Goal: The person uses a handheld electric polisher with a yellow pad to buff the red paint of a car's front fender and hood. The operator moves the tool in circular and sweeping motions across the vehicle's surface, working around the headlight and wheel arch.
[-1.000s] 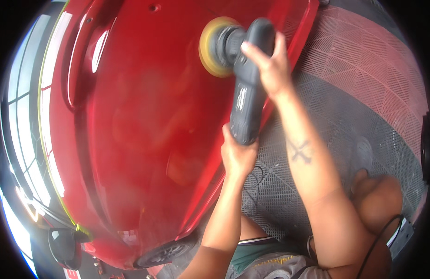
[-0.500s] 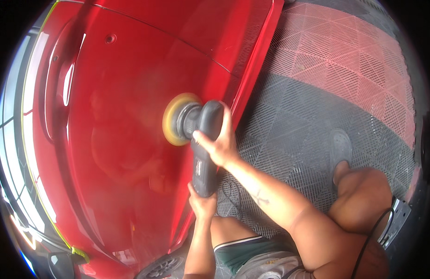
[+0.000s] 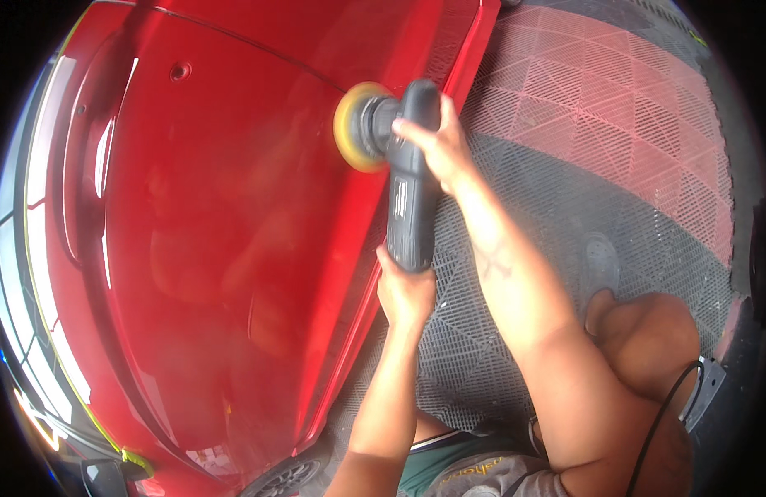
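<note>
A black car polisher [image 3: 412,199] with a round yellow pad [image 3: 346,128] is held in both my hands. The pad faces a glossy red car door panel [image 3: 234,224] and appears to lie against it, close to the panel seam. My right hand [image 3: 445,149] is wrapped round the polisher's head, its thumb over the top near the pad. Around the rear end of the body closes my left hand [image 3: 405,294]. Part of the fingers of each hand is hidden behind the tool.
Grey and red grid tiles [image 3: 598,91] cover the floor to the right. A black cord [image 3: 660,431] hangs over my right arm. Yellow-green masking tape [image 3: 35,323] edges the windows at left. A wheel [image 3: 288,479] and a side mirror [image 3: 110,476] show at the bottom.
Both hands have carried the polisher up and to the right across the red panel, toward the seam and the lower edge. My grip on it is unchanged.
</note>
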Available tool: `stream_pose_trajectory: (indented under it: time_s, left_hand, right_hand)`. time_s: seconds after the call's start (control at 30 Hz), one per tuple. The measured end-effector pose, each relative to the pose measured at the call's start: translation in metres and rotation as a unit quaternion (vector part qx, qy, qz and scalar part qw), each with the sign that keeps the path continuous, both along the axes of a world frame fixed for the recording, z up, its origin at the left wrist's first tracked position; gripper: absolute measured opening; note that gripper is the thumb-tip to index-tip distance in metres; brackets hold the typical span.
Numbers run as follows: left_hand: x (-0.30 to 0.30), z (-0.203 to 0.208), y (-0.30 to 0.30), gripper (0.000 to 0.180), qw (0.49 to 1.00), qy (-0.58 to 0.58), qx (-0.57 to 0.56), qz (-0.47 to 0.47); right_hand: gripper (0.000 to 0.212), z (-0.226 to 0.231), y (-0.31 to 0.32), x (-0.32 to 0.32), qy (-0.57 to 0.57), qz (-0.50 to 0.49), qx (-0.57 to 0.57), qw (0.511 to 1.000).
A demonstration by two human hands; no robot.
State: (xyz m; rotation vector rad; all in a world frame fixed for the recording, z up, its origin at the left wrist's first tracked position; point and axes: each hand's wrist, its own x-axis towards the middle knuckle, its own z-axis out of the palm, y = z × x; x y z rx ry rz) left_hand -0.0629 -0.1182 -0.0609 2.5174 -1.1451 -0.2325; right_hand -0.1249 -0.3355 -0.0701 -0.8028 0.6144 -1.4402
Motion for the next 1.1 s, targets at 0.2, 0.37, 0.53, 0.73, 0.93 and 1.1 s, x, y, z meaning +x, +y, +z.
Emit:
stream_pose_trajectory:
  time_s: [0.2, 0.37, 0.53, 0.73, 0.93, 1.1]
  left_hand:
    - [-0.009, -0.031, 0.092, 0.073, 0.997, 0.018, -0.071, 0.04]
    - [-0.004, -0.038, 0.063, 0.07, 0.996, 0.023, -0.081, 0.013]
    - [-0.019, -0.025, -0.025, 0.068, 1.0, 0.017, -0.005, 0.003]
    - [-0.025, -0.021, -0.046, 0.066, 0.999, 0.037, -0.024, -0.023]
    - [0.015, -0.037, 0.053, 0.073, 1.0, 0.011, 0.01, 0.013]
    - [0.064, -0.024, 0.152, 0.088, 0.998, 0.045, 0.001, 0.048]
  right_hand:
    - [0.104, -0.016, 0.092, 0.024, 0.088, 0.017, -0.069, 0.994]
    - [0.104, -0.014, 0.063, 0.016, 0.032, 0.024, -0.024, 0.999]
    - [0.088, -0.011, -0.021, -0.012, 0.006, -0.014, -0.008, 1.0]
    - [0.088, -0.015, -0.052, -0.021, 0.034, -0.015, -0.001, 0.999]
    - [0.104, -0.044, 0.051, 0.025, 0.083, -0.032, 0.009, 0.996]
    - [0.115, -0.025, 0.161, 0.063, 0.146, -0.023, 0.01, 0.989]
